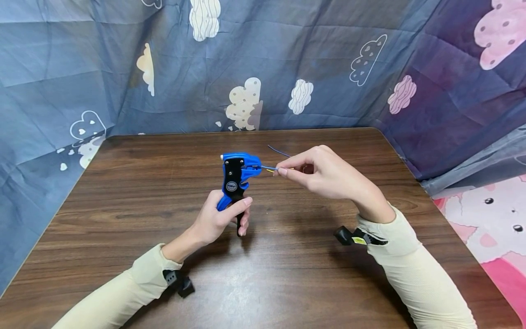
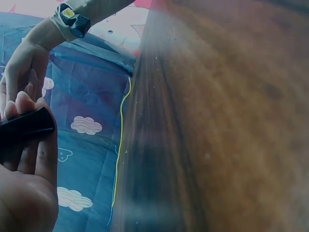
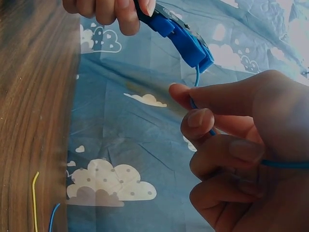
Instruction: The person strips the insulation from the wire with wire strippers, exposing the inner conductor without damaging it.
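A blue and black wire stripper (image 1: pixel 231 180) stands upright above the table, its nose pointing right. My left hand (image 1: pixel 218 218) grips its handles from below, fingers wrapped round them; the left wrist view shows the black handle end (image 2: pixel 29 128) across the fingers. Between thumb and forefinger my right hand (image 1: pixel 333 178) pinches a blue wire (image 3: pixel 197 76). One end of that wire meets the stripper's nose; how deep it sits inside is hidden. The wire's other part passes behind the fingers and comes out beside the palm.
On the brown wooden table (image 1: pixel 135 183) lie a yellow wire (image 2: pixel 120 125) and another blue wire (image 3: pixel 53 217), beyond my right hand. A cloud-patterned curtain (image 1: pixel 172 91) hangs along the table's back and sides. Both wrists carry small black cameras.
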The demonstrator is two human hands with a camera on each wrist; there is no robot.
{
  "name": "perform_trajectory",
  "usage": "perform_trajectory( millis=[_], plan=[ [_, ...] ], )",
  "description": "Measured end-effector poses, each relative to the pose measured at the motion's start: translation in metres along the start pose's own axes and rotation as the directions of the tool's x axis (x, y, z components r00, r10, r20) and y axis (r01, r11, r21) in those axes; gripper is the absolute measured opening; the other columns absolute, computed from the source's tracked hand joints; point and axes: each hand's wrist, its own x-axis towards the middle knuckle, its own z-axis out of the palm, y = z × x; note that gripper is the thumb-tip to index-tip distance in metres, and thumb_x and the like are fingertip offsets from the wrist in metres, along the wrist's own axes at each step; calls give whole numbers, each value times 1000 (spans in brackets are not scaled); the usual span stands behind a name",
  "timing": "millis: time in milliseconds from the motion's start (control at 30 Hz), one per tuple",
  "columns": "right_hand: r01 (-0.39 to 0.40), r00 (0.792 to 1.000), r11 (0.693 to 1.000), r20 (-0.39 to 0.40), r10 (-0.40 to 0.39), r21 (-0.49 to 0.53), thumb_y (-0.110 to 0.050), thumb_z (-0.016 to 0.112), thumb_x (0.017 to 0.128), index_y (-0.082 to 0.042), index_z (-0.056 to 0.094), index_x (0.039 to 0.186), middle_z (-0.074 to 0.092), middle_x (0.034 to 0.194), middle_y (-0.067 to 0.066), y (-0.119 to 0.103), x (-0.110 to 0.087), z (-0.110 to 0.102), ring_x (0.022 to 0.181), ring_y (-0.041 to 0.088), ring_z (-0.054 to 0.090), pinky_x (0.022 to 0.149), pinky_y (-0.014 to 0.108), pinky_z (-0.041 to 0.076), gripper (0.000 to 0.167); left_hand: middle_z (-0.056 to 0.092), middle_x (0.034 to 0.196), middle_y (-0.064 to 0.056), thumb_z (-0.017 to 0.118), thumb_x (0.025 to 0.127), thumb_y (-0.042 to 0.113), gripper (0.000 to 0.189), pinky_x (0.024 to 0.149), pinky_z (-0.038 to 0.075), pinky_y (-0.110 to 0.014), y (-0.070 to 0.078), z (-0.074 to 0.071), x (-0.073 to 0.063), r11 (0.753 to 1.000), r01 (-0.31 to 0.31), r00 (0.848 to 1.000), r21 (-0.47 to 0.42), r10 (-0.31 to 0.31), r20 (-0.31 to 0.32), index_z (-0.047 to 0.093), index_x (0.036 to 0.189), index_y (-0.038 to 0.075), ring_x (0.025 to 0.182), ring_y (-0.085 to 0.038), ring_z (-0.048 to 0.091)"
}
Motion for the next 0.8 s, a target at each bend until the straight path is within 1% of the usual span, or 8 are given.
perform_trajectory(
  millis=[133,300,333,433,533,667,800],
  plan=[
    [12,1000,1000,7,-12,-13,-32,71,107,-38,83,118,72,81,-12,0,0,1,53,8,40,47,28,35,17,55,60,-11,58,111,16,36,43,57,-46,-1,1,-1,1000,8,999,20,-8,-40,57,81,-3,42,-22,56],
    [47,999,998,11,-46,-37,-31,71,107,-37,83,119,77,92,-20,-1,1,3,53,8,42,48,27,37,18,52,55,-7,60,110,18,40,37,53,-43,-3,4,-3,998,25,994,63,-18,-106,56,76,-2,37,-18,52],
    [47,999,998,9,-46,-36,-31,71,107,-37,83,119,78,95,-20,-1,1,3,54,9,42,49,27,37,18,52,55,-7,60,110,18,40,37,52,-43,-3,4,-3,997,28,993,65,-21,-114,56,75,-2,37,-18,52],
    [44,999,998,6,-44,-33,-30,71,107,-37,83,119,78,95,-20,-3,0,2,54,10,43,49,27,37,18,51,54,-7,60,110,20,42,36,51,-43,-5,6,-4,997,32,992,66,-23,-126,55,74,-2,36,-18,51],
    [32,999,999,1,-32,-27,-31,71,107,-37,83,118,78,92,-17,-4,-1,2,53,9,42,48,28,36,18,49,52,-5,59,110,21,45,34,49,-42,-5,7,-5,997,36,990,62,-27,-135,53,72,-3,35,-17,49],
    [20,1000,1000,-7,-20,-22,-31,71,107,-38,83,119,71,79,-14,-5,-1,1,51,9,39,47,29,34,18,47,49,-2,58,110,22,48,31,44,-41,-5,8,-6,997,49,988,55,-40,-149,50,70,-4,32,-15,44],
    [19,1000,1000,-6,-19,-17,-31,71,107,-38,82,119,69,76,-14,-5,-2,1,50,9,38,46,29,33,18,46,47,-1,58,110,23,50,30,41,-40,-4,9,-6,997,68,986,43,-61,-153,49,67,-3,31,-15,43]
  ],
)
